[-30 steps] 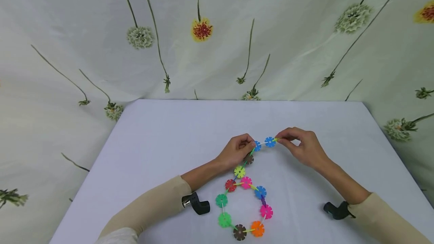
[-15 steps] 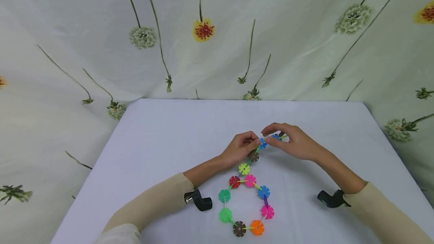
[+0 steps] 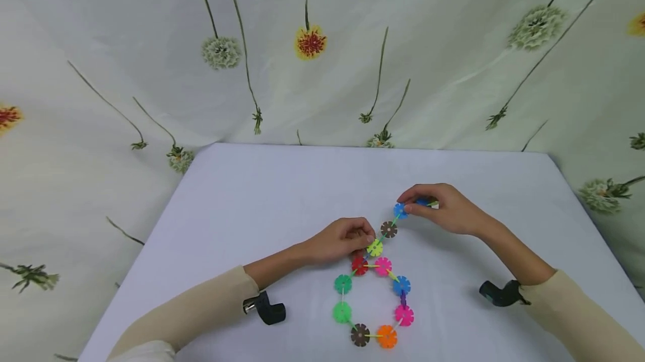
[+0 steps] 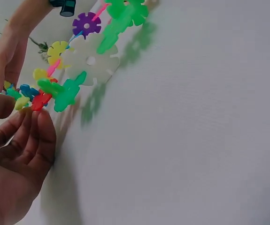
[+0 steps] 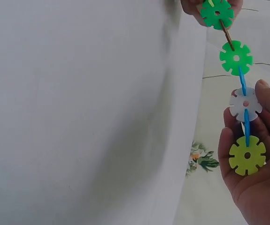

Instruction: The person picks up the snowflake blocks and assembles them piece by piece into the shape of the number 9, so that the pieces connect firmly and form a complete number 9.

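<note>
Slotted plastic snowflake discs form a ring with a straight tail, both parts of one chain. My left hand (image 3: 345, 240) pinches the chain by the yellow disc (image 3: 375, 248), just above the red disc (image 3: 359, 265). Farther up the tail, past the brown disc (image 3: 389, 230), my right hand (image 3: 438, 205) holds the blue disc (image 3: 400, 211). In the right wrist view, thumb and fingers pinch a white disc (image 5: 245, 104), while a yellow-green end disc (image 5: 247, 157) lies against the palm. Green and white discs (image 4: 91, 61) stretch away from my left fingertips in the left wrist view.
The ring's lower part, with an orange disc (image 3: 387, 337) and a green disc (image 3: 342, 312), lies toward the near side of the white-covered table (image 3: 282, 183). Behind it hangs a flower-patterned cloth (image 3: 428, 60). Dark wrist cameras (image 3: 504, 294) jut from both sleeves.
My right hand has shifted its hold from the chain's end inward to the blue disc. My left hand has let go near that blue disc and moved down the tail to the yellow disc.
</note>
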A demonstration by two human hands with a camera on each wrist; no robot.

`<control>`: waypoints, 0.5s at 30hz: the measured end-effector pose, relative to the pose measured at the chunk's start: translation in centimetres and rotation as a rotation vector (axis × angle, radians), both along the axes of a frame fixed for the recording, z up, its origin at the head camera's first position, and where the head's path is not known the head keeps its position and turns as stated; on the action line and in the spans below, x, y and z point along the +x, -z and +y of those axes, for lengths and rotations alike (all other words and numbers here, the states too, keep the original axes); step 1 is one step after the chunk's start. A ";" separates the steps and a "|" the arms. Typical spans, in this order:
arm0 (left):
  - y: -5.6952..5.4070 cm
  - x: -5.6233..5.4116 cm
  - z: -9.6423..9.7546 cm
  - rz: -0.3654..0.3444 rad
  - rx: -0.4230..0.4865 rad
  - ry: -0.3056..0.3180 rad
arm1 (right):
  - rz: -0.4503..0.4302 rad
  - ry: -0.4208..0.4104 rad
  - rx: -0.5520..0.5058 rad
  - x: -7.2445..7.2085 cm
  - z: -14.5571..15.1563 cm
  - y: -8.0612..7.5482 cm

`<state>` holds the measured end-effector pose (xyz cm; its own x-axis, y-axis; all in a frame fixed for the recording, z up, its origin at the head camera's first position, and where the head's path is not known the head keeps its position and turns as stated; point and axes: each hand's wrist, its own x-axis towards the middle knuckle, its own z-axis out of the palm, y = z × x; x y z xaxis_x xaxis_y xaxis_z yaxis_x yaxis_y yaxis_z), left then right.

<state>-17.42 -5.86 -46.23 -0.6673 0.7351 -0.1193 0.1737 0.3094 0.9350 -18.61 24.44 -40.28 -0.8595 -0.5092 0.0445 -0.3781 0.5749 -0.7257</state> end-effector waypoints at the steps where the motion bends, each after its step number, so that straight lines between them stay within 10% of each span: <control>1: -0.1 0.3 -0.5 -0.006 -0.019 0.021 | 0.005 0.009 0.000 0.1 0.1 0.0; 8: -1.0 1.2 -1.7 -0.020 -0.078 0.113 | 0.008 0.051 -0.009 0.5 0.9 -0.1; 15: -1.9 0.7 -2.0 0.078 -0.078 0.063 | -0.040 0.062 -0.034 1.0 2.0 0.5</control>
